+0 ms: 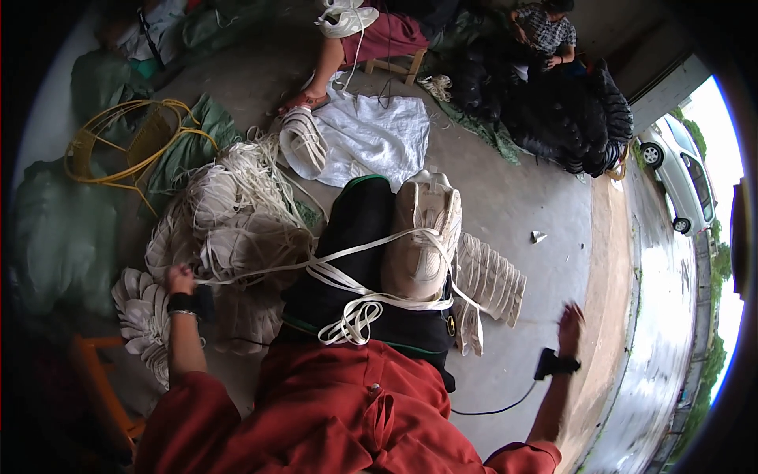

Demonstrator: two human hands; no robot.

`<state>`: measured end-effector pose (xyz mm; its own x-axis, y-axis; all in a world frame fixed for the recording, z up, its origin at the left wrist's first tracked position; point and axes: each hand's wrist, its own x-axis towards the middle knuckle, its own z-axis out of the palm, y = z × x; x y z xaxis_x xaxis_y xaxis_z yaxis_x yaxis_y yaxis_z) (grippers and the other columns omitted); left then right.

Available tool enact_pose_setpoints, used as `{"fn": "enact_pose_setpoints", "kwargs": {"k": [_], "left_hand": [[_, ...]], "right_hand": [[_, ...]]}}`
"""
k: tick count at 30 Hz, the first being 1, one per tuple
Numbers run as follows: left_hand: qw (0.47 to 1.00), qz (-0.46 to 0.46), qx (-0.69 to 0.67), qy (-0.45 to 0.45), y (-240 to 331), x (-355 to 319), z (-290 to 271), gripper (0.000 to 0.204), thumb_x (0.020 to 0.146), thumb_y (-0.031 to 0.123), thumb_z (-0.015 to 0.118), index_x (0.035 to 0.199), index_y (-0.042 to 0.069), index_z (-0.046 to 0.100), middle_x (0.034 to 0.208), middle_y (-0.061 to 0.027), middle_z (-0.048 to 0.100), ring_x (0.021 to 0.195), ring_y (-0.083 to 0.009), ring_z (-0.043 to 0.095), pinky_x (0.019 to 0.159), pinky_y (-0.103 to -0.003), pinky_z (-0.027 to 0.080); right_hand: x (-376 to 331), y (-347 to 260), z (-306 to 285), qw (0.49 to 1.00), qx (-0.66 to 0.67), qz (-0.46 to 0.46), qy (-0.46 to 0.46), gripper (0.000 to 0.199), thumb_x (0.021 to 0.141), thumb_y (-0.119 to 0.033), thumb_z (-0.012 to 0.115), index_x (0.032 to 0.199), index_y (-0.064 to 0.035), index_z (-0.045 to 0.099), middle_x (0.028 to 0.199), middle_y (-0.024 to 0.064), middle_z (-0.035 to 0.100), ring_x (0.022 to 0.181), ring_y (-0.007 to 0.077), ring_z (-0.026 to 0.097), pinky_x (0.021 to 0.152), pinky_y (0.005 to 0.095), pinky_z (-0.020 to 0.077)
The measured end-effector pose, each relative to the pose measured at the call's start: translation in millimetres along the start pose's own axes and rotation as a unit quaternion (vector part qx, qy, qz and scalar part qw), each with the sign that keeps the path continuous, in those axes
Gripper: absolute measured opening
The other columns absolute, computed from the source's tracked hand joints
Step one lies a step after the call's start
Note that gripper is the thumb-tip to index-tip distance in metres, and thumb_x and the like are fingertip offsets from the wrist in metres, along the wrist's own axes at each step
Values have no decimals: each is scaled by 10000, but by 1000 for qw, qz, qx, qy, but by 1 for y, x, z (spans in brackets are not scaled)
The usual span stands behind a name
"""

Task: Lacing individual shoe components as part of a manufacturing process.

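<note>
On my lap, over a black cloth with green edging [347, 237], lies a cream sneaker [418, 245], toe toward me. A long white lace [355, 251] runs across it, with loose loops bunched by the toe. My left hand [181, 278], far out to the left, is closed on one stretch of this lace, which is drawn fairly straight to the shoe. My right hand [571, 328] is held out to the right above the floor, its fingers smeared by motion. A faint line reaches toward it from the shoe; whether the hand holds it cannot be made out.
A pile of pale shoe parts and laces [237, 205] stands at left, beside nested parts [142, 316]. More nested parts [489, 276] lie right of my lap. Beyond are a white sack [371, 134], a yellow frame [118, 150], black shoes [545, 118] and two seated people.
</note>
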<state>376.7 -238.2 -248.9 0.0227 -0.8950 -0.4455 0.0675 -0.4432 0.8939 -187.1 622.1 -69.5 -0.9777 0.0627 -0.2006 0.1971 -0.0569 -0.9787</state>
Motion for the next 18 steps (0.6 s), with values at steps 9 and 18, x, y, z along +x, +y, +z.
{"fn": "enact_pose_setpoints", "kwargs": {"k": [9,18], "left_hand": [[870,101,76,-476,82,-331,350,98,808,50,537,863,-9,593,666,-59,580,452,-86,494,412,-204,420],[768,117,235,-584,48,-372,388,95,821,78,599,807,-15,591,580,-14,548,418,-31,445,359,-179,329]], "right_hand": [[-107,-22,350,946,20,-6,-325,129,858,-105,573,874,22,593,693,60,605,566,104,537,526,216,430],[-113,-24,354,946,-24,8,-323,100,844,-59,563,824,40,561,704,76,599,551,102,526,510,222,433]]}}
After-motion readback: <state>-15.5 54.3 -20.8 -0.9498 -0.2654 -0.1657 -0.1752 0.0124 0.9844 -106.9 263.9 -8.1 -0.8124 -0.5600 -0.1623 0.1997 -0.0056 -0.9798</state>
